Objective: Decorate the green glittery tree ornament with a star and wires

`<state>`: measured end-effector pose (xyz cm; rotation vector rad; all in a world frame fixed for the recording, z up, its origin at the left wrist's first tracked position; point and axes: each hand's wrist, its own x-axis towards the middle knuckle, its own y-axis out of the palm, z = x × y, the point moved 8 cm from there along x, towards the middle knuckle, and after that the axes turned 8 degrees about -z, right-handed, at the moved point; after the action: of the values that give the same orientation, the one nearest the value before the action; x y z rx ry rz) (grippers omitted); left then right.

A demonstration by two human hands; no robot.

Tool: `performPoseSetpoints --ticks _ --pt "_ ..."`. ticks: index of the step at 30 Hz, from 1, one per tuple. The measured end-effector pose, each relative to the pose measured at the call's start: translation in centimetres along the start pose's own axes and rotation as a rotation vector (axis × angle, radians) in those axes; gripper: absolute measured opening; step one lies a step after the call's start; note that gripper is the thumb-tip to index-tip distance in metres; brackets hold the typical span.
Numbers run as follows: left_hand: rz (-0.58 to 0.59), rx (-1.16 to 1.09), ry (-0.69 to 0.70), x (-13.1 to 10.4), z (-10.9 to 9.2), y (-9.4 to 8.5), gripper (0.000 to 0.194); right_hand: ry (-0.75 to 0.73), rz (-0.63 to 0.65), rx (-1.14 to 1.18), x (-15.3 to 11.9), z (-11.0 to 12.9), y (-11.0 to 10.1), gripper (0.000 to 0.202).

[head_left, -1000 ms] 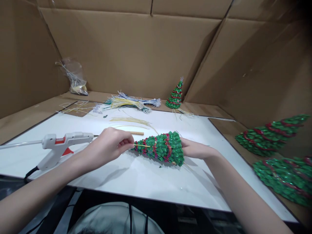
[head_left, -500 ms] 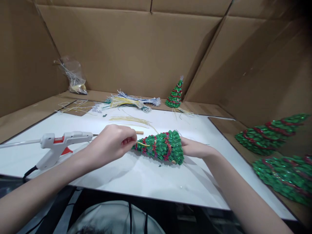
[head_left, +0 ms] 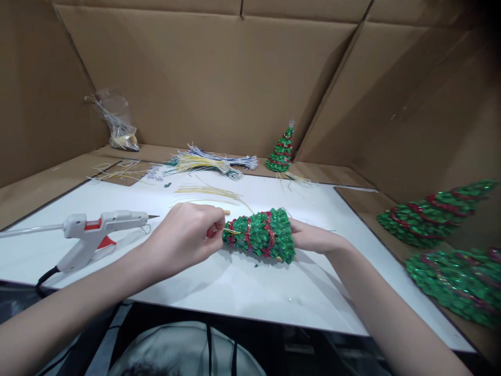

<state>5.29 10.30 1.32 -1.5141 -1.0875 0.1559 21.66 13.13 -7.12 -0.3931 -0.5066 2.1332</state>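
A green tree cone (head_left: 258, 235) with red glitter bands lies on its side over the white board, its narrow tip pointing left. My left hand (head_left: 191, 230) is closed at that tip, pinching a thin yellow wire (head_left: 234, 231) that runs along the cone. At the wide base is my right hand (head_left: 309, 236); its fingers are hidden inside or behind the cone, so their grip cannot be made out. Just behind my left hand, the end of a tan stick (head_left: 227, 212) shows.
A white glue gun (head_left: 105, 224) stands at left, nozzle toward my left hand. Loose yellow wires (head_left: 209, 193) and wire bundles (head_left: 211, 163) lie behind. A small tree (head_left: 281, 154) stands at the back; two larger trees (head_left: 434, 216) lie at right. Cardboard walls (head_left: 219, 78) surround the board.
My left hand has moved slightly right, covering more of the cone's tip and leaving the glue gun's nozzle uncovered. Less of the yellow wire shows. My right hand is nearly unchanged.
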Motion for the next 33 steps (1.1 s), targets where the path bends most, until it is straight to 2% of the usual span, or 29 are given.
performPoseSetpoints --ticks 3,9,19,27,33 --pt "0.001 -0.008 -0.007 0.0 0.0 0.1 0.01 0.006 -0.001 0.004 0.0 -0.1 0.0 0.046" --pt "0.085 -0.02 -0.039 0.2 0.6 1.1 0.012 0.01 -0.007 0.015 0.0 -0.3 -0.1 0.048" --pt "0.031 -0.118 -0.059 0.5 0.3 1.4 0.01 -0.001 -0.009 0.002 0.1 -0.5 -0.1 0.043" --pt "-0.008 -0.145 -0.007 0.4 0.6 3.3 0.011 0.008 -0.018 -0.014 0.0 -0.3 0.0 0.037" --pt "0.038 -0.189 0.002 0.3 0.9 3.0 0.009 0.014 -0.013 0.011 0.0 -0.4 0.1 0.04"
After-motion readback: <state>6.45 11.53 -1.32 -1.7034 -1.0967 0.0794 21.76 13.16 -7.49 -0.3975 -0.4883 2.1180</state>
